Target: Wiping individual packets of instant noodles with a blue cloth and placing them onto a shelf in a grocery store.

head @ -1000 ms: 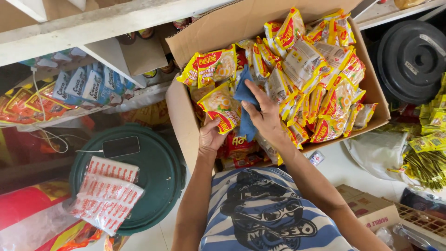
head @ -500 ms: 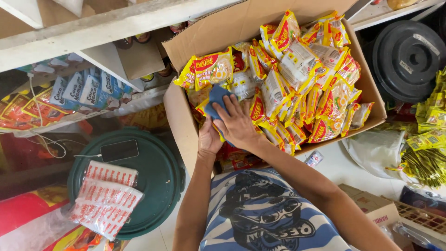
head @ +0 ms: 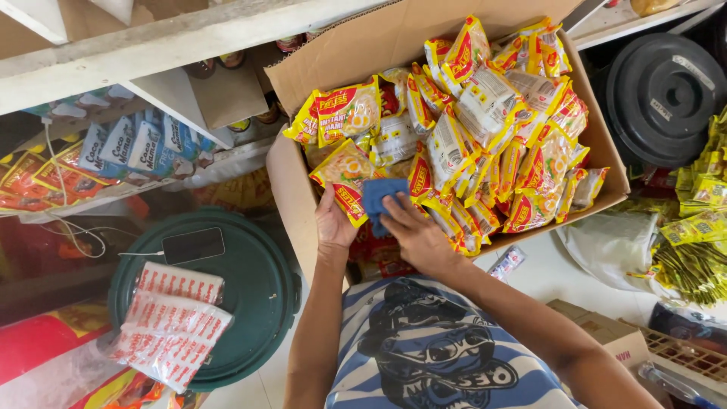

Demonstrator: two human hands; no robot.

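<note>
Blue-white striped shirt (head: 447, 356), dark cartoon print, bare forearms

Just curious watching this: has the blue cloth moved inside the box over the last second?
Yes. The blue cloth slid from mid-box down toward the cardboard box's near-left wall, under the right hand.

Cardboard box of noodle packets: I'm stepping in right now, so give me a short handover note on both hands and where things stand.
Left hand: grips a yellow-and-red noodle packet at the near edge of the open brown cardboard box.
Right hand: presses a blue cloth against that packet.
The box is full of similar yellow packets, loosely piled.
Beside it: round dark green bin lid bearing a black phone and red-and-white sachet packs.
Done: cannot tell which packets are wiped.
Left: likely the rest of the pile.
</note>
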